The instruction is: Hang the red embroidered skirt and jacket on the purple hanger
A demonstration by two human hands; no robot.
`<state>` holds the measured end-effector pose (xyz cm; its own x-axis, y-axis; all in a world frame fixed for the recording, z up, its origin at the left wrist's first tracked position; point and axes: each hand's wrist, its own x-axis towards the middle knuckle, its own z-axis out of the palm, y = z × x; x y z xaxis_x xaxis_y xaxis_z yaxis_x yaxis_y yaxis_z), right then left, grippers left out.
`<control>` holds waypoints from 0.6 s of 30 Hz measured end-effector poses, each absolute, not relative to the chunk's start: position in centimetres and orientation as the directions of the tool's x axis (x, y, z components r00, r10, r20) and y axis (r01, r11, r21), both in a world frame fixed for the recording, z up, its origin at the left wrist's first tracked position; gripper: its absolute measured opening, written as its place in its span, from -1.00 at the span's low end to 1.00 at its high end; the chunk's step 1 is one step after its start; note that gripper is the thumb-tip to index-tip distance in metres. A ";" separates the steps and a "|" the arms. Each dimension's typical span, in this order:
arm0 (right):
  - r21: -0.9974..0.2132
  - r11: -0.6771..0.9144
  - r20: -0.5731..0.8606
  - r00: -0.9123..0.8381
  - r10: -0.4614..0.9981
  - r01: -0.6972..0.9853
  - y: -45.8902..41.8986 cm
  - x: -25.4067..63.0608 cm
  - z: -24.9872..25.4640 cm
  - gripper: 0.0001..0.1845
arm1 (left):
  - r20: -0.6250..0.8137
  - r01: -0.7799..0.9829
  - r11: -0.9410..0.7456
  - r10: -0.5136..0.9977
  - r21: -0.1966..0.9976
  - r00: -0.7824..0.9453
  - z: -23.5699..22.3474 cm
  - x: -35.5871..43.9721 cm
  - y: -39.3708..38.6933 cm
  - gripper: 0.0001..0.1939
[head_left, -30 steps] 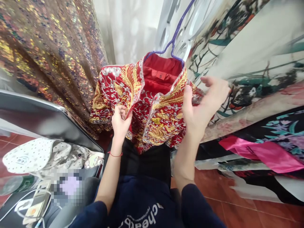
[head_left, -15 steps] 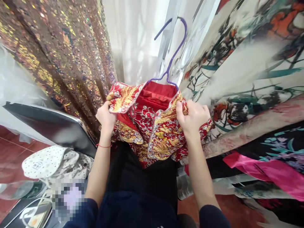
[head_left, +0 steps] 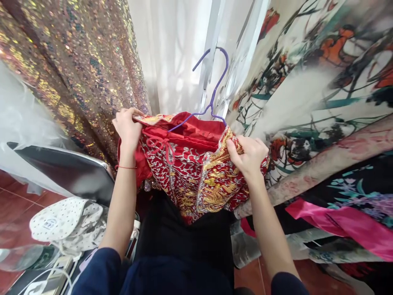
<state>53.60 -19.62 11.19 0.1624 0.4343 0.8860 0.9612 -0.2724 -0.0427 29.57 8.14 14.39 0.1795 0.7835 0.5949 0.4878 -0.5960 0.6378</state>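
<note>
A red jacket [head_left: 211, 180] with gold and silver embroidery hangs in front of me on a purple hanger [head_left: 212, 104]. My left hand [head_left: 128, 128] grips its left front panel, folded outward so that the red lining and a red tie bow [head_left: 166, 149] show. My right hand [head_left: 249, 157] is closed on the embroidered right front, the thumb lying on top. One arm of the hanger shows at the left of the neck opening, out of the cloth; the other goes in under the right shoulder. The hook rises beside a white strip.
A sequined gold cloth [head_left: 82, 61] hangs at the left, above a dark chair back [head_left: 64, 170]. A dotted white cap [head_left: 59, 219] and a clear bottle [head_left: 29, 257] lie lower left. Printed fabrics [head_left: 294, 94] and a pink ribbon [head_left: 340, 223] hang at the right.
My left hand has moved up and left, pulling the left front open, off the hanger's arm. The red tie and lining now show. My right hand keeps its hold.
</note>
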 end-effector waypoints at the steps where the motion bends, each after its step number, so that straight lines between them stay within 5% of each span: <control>1: -0.044 -0.271 0.883 0.164 0.439 0.962 -19.6 53.6 11.2 -0.48 | 0.563 0.426 -0.623 0.780 0.657 0.273 14.4 29.3 8.1 -0.81; 6: -0.015 -0.287 0.879 0.150 0.453 0.958 -19.3 53.4 11.0 -0.49 | 0.547 0.082 -0.699 0.622 0.711 0.560 14.8 29.1 4.5 -0.76; 12: 0.032 -0.278 0.839 0.125 0.529 0.960 -20.1 53.5 10.9 -0.59 | 0.671 0.138 -0.914 0.376 0.381 0.639 14.4 32.7 -1.0 -0.69; 18: 0.080 -0.325 0.780 0.143 0.609 0.942 -21.5 52.5 11.0 -0.55 | 0.692 0.091 -0.849 0.482 0.520 0.538 13.0 34.1 -0.2 -0.68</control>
